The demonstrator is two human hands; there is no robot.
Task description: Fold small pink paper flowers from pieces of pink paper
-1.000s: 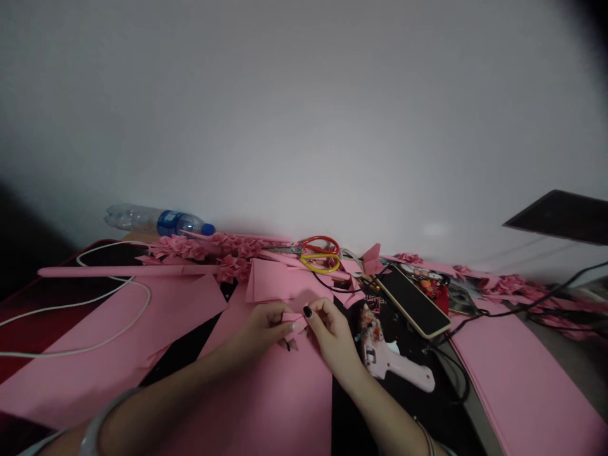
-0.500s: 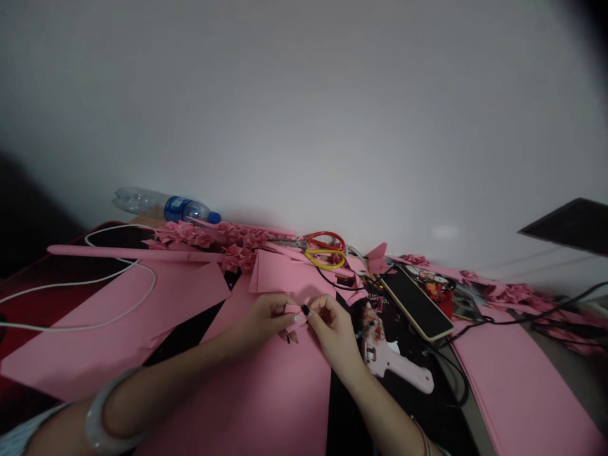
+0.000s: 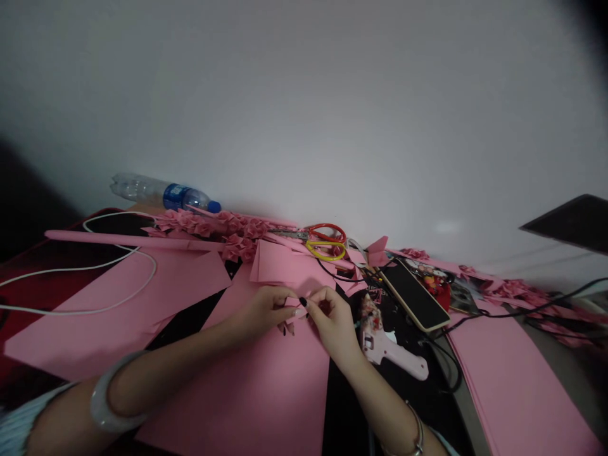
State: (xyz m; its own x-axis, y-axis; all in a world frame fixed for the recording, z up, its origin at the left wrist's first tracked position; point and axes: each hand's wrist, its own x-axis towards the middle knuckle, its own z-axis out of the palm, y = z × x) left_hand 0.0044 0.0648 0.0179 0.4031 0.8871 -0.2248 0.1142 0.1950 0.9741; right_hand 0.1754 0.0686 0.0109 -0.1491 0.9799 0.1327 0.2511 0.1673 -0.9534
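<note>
Between my two hands is a small folded piece of pink paper (image 3: 293, 303), held above a large pink sheet (image 3: 266, 386). My left hand (image 3: 272, 308) pinches its left side with thumb and fingers. Thumb and forefinger of my right hand (image 3: 330, 316) close on the right side, the dark thumbnail showing. My fingers hide part of the fold. Just beyond the hands lies a stack of pink paper squares (image 3: 280, 263). To the right of my right hand rests a pale pink glue gun (image 3: 392, 348) with a stained nozzle.
Red-and-yellow-handled scissors (image 3: 327, 242) lie behind the squares, beside pink paper flowers (image 3: 204, 223). A plastic bottle (image 3: 142, 189) lies by the wall. A phone (image 3: 415, 294), black cables (image 3: 456, 373) and pink sheets (image 3: 517, 380) are at right; a white cable (image 3: 95, 311) loops at left.
Both hands keep their pinch on the folded pink paper, with only slight finger movement. The whole view has shifted a little, so most things sit slightly higher.
</note>
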